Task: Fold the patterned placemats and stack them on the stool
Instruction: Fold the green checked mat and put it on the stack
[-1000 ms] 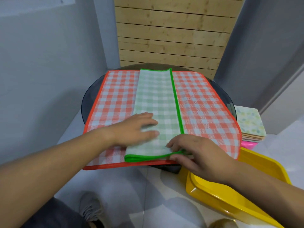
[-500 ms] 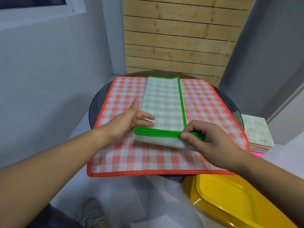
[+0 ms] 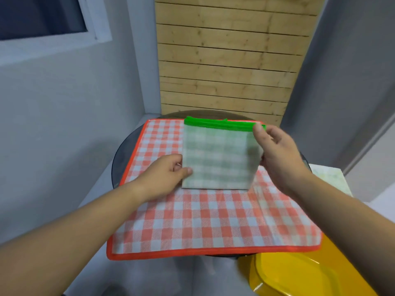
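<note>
A green-checked placemat (image 3: 215, 159) with a bright green border is folded into a small square and held above the table. My left hand (image 3: 166, 176) pinches its lower left corner, thumb on top. My right hand (image 3: 275, 150) grips its right edge, thumb on the green border at the top right. Beneath it a red-and-white checked placemat (image 3: 203, 221) with an orange border lies flat and unfolded over a round dark glass table (image 3: 119, 159). A stack of folded placemats (image 3: 329, 178) sits to the right, partly hidden by my right arm.
A yellow plastic tray (image 3: 299, 276) sits low at the right, under the table edge. A wooden slatted panel (image 3: 230, 60) stands behind the table, grey walls on both sides. A window (image 3: 42, 16) is at the upper left.
The green placemat went from a long strip lying flat to a folded square. My right hand carried its near end over to the far end, and both hands now hold it lifted.
</note>
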### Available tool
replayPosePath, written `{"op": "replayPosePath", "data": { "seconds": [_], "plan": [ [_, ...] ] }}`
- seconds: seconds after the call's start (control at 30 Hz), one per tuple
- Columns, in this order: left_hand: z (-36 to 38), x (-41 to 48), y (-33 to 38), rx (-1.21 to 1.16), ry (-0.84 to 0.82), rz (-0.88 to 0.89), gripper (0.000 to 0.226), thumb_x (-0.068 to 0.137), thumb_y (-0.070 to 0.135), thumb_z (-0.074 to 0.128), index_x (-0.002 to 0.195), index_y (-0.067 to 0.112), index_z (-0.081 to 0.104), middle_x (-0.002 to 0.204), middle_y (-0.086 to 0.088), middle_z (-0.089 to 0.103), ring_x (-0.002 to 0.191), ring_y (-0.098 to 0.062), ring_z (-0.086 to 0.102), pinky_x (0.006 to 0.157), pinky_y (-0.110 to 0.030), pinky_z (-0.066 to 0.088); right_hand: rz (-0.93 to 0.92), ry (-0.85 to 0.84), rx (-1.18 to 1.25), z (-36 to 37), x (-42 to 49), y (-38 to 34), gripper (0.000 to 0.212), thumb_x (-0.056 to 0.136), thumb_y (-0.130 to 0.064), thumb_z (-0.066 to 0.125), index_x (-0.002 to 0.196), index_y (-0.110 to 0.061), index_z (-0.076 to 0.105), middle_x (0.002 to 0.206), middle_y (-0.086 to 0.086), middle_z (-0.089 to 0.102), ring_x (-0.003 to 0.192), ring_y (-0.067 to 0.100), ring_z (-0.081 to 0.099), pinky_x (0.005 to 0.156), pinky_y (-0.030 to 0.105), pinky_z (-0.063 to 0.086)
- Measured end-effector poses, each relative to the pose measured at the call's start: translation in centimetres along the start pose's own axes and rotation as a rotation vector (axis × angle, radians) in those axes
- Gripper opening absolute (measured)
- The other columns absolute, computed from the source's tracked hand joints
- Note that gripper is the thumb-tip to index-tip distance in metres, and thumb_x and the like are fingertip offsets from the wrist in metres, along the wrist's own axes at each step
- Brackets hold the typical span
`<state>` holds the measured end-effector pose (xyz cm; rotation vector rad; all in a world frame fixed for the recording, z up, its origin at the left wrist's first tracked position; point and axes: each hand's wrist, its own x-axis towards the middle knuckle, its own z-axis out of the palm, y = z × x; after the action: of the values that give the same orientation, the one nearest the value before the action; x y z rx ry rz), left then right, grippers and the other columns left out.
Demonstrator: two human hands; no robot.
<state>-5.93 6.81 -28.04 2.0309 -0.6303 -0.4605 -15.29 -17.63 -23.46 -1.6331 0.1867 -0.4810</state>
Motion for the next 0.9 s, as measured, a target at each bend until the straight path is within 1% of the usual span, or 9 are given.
{"op": "replayPosePath", "data": {
  "seconds": [0.1,0.2,0.33,0.43,0.53,0.6,0.7,0.77,0.9],
  "plan": [
    [0.3,0.8,0.2,-0.066,0.029,-0.064,0.015,0.101,0.023,0.058,0.112,0.019,0.068,0.091,-0.010,0.077,0.078,-0.027,0.073,0.079,-0.045,0.062,0.168,-0.085,-0.096,-0.2,-0.3,2.4,0.070,0.074,-0.071,0.068,0.123,-0.022,0.058,0.096,-0.011,0.073,0.090,0.012,0.070,0.089,0.043,0.053],
    [0.6,1.3,0.1,-0.110,0.017,-0.133,0.014,0.102,0.020,0.057,0.108,0.020,0.070,0.091,-0.017,0.075,0.068,-0.026,0.066,0.073,-0.046,0.059,0.236,-0.140,-0.358,-0.3,-0.9,4.0,0.045,0.091,-0.039,0.067,0.130,-0.026,0.049,0.104,-0.006,0.074,0.090,0.014,0.072,0.083,0.039,0.059],
    [0.8,1.0,0.4,-0.163,-0.006,-0.211,0.015,0.101,0.019,0.059,0.110,0.014,0.070,0.089,-0.017,0.076,0.069,-0.025,0.069,0.069,-0.038,0.062,0.216,-0.156,-0.604,-0.2,-1.8,4.3,0.041,0.096,-0.025,0.060,0.133,-0.028,0.042,0.115,-0.006,0.067,0.096,0.014,0.068,0.085,0.040,0.058],
    [1.2,0.4,0.8,-0.163,-0.030,-0.261,0.014,0.099,0.018,0.061,0.108,0.011,0.069,0.088,-0.013,0.077,0.073,-0.026,0.073,0.069,-0.037,0.063,0.187,-0.170,-0.657,-0.4,-2.6,4.6,0.062,0.096,-0.024,0.060,0.146,-0.031,0.024,0.124,-0.008,0.061,0.103,0.015,0.065,0.085,0.037,0.058],
    [1.8,0.1,1.1,-0.051,0.057,-0.260,0.014,0.095,0.022,0.067,0.106,0.018,0.059,0.091,-0.004,0.076,0.072,-0.016,0.073,0.061,-0.030,0.059,0.198,-0.245,-0.731,-0.3,-3.4,5.0,0.082,0.096,-0.027,0.060,0.151,-0.047,0.002,0.119,-0.018,0.053,0.092,0.009,0.065,0.064,0.018,0.054],
    [2.4,-0.1,1.1,0.065,0.150,-0.214,0.025,0.094,0.025,0.068,0.106,0.024,0.047,0.094,0.002,0.068,0.076,-0.013,0.069,0.060,-0.028,0.054,0.145,-0.265,-0.880,-0.1,-3.9,5.2,0.070,0.098,-0.032,0.058,0.151,-0.044,0.015,0.127,-0.015,0.050,0.087,0.006,0.059,0.064,0.016,0.049],
    [3.7,-0.4,0.9,0.245,0.190,-0.094,0.014,0.099,0.027,0.059,0.105,0.030,0.046,0.079,0.004,0.060,0.061,-0.011,0.058,0.060,-0.035,0.054,0.084,-0.263,-1.027,0.3,-4.4,5.6,0.047,0.096,-0.047,0.054,0.139,-0.042,0.038,0.123,-0.010,0.047,0.090,0.010,0.057,0.082,0.026,0.054],
    [4.6,-1.0,1.0,0.375,0.182,-0.065,0.007,0.101,0.035,0.053,0.108,0.033,0.051,0.091,0.007,0.060,0.064,-0.007,0.056,0.061,-0.030,0.051,0.102,-0.252,-1.073,0.7,-4.5,5.8,0.050,0.091,-0.060,0.052,0.137,-0.043,0.039,0.122,-0.009,0.045,0.098,0.012,0.056,0.085,0.029,0.055],
    [6.3,-1.5,1.1,0.558,0.151,-0.065,0.048,0.093,0.064,0.047,0.131,0.036,0.044,0.124,0.010,0.046,0.096,-0.008,0.055,0.079,-0.027,0.048,0.122,-0.196,-1.188,1.7,-4.8,6.5,0.070,0.077,-0.084,0.041,0.134,-0.043,0.037,0.123,-0.006,0.043,0.107,0.017,0.050,0.095,0.037,0.047]
  ]
}}
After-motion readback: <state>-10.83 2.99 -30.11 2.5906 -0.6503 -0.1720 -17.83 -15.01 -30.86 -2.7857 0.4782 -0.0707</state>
